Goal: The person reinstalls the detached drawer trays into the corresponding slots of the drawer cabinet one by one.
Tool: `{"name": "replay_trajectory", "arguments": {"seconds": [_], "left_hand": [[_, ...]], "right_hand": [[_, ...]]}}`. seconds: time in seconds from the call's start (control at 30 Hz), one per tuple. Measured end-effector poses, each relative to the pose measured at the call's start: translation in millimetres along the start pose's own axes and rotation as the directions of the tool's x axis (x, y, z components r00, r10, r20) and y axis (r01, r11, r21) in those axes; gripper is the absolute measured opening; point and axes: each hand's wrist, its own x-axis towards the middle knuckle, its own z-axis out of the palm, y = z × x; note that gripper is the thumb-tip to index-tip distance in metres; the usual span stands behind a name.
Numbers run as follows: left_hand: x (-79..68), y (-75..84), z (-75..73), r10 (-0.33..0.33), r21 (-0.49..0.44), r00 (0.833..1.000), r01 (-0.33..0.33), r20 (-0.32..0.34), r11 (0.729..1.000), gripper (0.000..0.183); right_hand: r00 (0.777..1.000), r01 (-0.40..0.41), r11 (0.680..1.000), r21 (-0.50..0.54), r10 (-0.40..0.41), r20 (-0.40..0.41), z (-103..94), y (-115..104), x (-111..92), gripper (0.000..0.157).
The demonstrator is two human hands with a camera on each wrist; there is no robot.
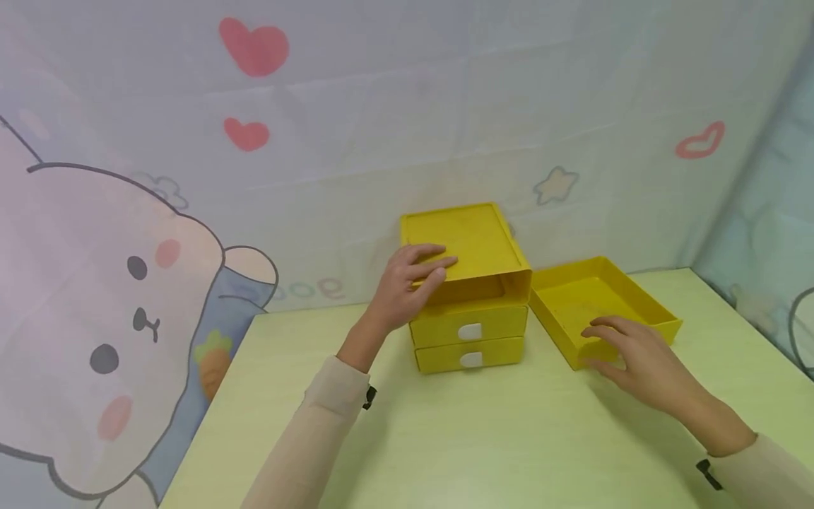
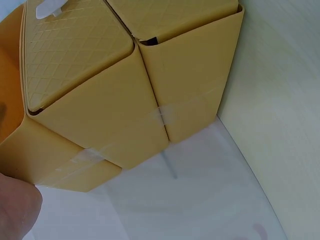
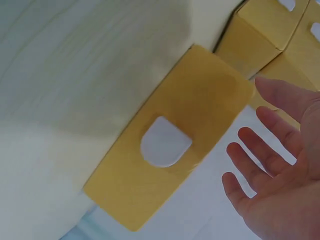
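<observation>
The table (image 1: 445,442) stretches this side of the left hand (image 1: 408,281) and right hand (image 1: 649,366), its back edge beyond them. The left, fingers extended, rests atop the yellow cabinet (image 1: 477,237); the right, fingers parted, holds nothing, the yellow drawer (image 1: 600,297) just beyond it.

Drawer cabinet (image 1: 470,240) at the far side of the table (image 1: 439,438), 2 closed drawers (image 1: 439,329) in its lower slots, left hand (image 1: 403,286) on its top's left edge, loose drawer (image 1: 591,293) to its right, right hand (image 1: 649,364) at that drawer's near end, printed cloth (image 1: 407,106) behind.
</observation>
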Motion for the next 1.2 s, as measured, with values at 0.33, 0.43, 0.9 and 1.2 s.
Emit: {"name": "replay_trajectory", "arguments": {"seconds": [0.33,0.43,0.9,1.2], "left_hand": [[5.1,7.4,0.2,-0.028,-0.004,0.999,0.028,0.028,1.000,0.032],[5.6,8.2,-1.8,-0.034,0.000,0.999,0.034,0.027,0.999,0.032],[3.0,6.0,-2.1,-0.027,0.002,0.999,0.027,0.028,1.000,0.031],[0.9,4.0,-3.4,-0.044,0.011,0.999,0.043,0.030,0.999,0.031]], "right_hand": [[0.996,-0.070,0.993,-0.090,0.075,0.050,-16.2,22.5,-15.7,0.049],[0.995,-0.079,0.992,-0.101,0.084,0.051,-20.7,29.3,-17.5,0.046],[0.994,-0.108,0.989,-0.101,0.111,0.019,-11.6,43.6,-25.7,0.045],[0.992,-0.128,0.986,-0.106,0.129,-0.004,-4.6,36.1,-24.7,0.036]]}}
